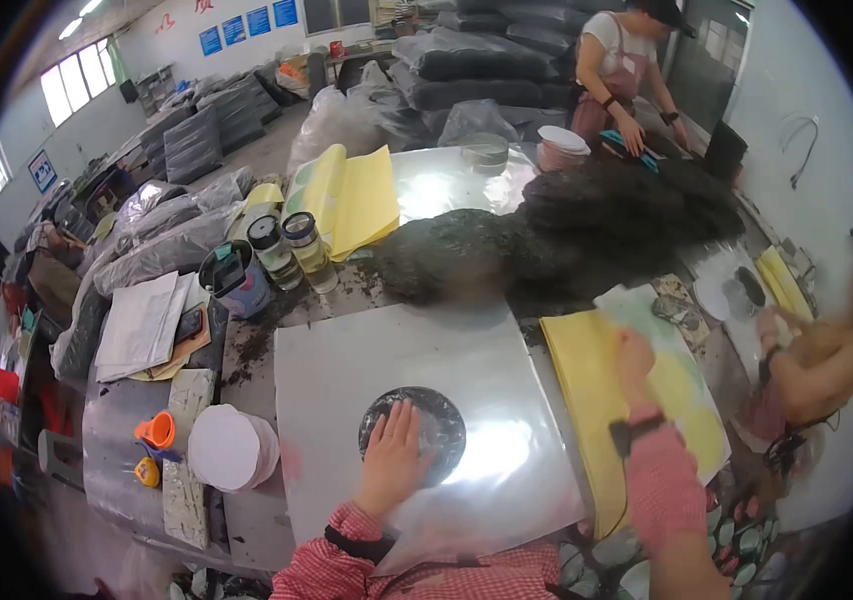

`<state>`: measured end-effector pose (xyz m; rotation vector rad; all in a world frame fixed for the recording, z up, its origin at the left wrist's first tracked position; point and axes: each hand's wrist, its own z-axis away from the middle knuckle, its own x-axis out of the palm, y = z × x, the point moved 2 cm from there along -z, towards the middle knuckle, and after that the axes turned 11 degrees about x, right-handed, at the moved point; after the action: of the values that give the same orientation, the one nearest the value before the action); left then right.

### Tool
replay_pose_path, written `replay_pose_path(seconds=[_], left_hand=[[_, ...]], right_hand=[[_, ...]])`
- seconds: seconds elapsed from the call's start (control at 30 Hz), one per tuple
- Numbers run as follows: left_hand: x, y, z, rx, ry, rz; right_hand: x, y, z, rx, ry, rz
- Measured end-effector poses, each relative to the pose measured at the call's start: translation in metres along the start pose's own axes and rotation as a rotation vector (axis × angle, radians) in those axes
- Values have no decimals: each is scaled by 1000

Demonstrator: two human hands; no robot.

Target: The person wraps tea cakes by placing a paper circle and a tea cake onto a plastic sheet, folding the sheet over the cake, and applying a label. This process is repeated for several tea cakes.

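My left hand [397, 465] lies flat, fingers stretched out, on a round black disc [447, 425] with a shiny, film-like surface. Under the disc is a large silvery sheet [332, 370] with a bright reflection. My right hand [635, 368] hangs over a stack of yellow paper [582, 390] and a pale green and yellow printed sheet [682, 375]. Motion smears its fingers, so I cannot see whether they hold anything. A large dark, crumbly mound [467, 255] rises beyond the silvery sheet.
Left stand a stack of white round sheets [232, 447], an orange cup [159, 430], a tape measure [148, 472], two jars [310, 250] and a bucket [237, 280]. Co-workers [622, 70] stand at the far side and right [817, 365]. Wrapped dark bags [477, 55] are piled behind.
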<state>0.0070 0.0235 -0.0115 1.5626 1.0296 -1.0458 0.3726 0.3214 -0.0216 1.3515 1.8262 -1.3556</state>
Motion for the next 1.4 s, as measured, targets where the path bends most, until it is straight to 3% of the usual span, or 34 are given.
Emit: replay_pose_path(seconds=[0.07,0.13,0.23,0.27,0.33,0.43,0.47,0.53,0.57,0.6,0.63,0.67,0.7,0.77,0.83,0.9,0.97,1.03,1.07,1.13,1.17,1.23,1.27,1.33,1.37,1.4], left_hand=[[-7,5,-3,-18,7,-51],[-12,9,-2,-27,-9,-114],[-5,6,1,-43,24,-145],[8,-6,12,-50,110,251],[11,-6,13,-175,305,897],[15,-3,11,-205,286,978],[16,-3,9,-207,291,983],[7,-9,6,65,243,435],[-4,-18,10,68,244,415],[-14,-28,16,-42,305,687],[-19,-38,22,-155,365,966],[8,-63,46,-373,694,1072],[2,-69,45,-379,668,1073],[-6,-69,36,-569,352,760],[4,-54,30,-567,398,664],[-21,-36,18,-399,537,480],[-59,37,18,72,520,123],[-73,72,17,73,545,101],[-77,81,19,96,554,86],[-83,84,28,-22,517,127],[-85,84,34,-115,475,167],[-86,80,47,-195,445,186],[-80,71,58,-288,496,203],[-68,46,79,-375,548,206],[-57,30,91,-506,604,433],[-45,13,107,-637,654,668]], right_hand=[[-21,-74,101,-204,-25,-136],[-63,-148,188,-304,-168,-530],[-35,-177,251,-547,-426,-676],[-36,-180,260,-507,-428,-700],[-58,-201,243,-530,-796,-495],[-39,-218,217,-590,-839,-730],[-19,-226,215,-486,-977,-849],[26,-235,225,-389,-1053,-793],[47,-239,233,-285,-1126,-742],[55,-235,247,-699,-847,-561],[24,-242,237,-772,-912,-542],[14,-249,240,-897,-855,-430],[9,-251,248,-1004,-806,-311],[18,-255,257,-981,-806,-273],[22,-248,268,-985,-773,-234],[25,-241,267,-934,-758,-291],[17,-246,260,-1019,-620,-237],[20,-240,237,-846,-717,-427],[17,-240,228,-866,-723,-428],[11,-227,219,-255,-903,-568],[11,-225,248,-440,-1066,-766],[-5,-224,303,-553,-1345,-1056],[-12,-227,304,-552,-1344,-1063],[-21,-235,304,-652,-1318,-545],[-31,-229,296,-730,-1052,-624],[-37,-225,289,-745,-1007,-615]])
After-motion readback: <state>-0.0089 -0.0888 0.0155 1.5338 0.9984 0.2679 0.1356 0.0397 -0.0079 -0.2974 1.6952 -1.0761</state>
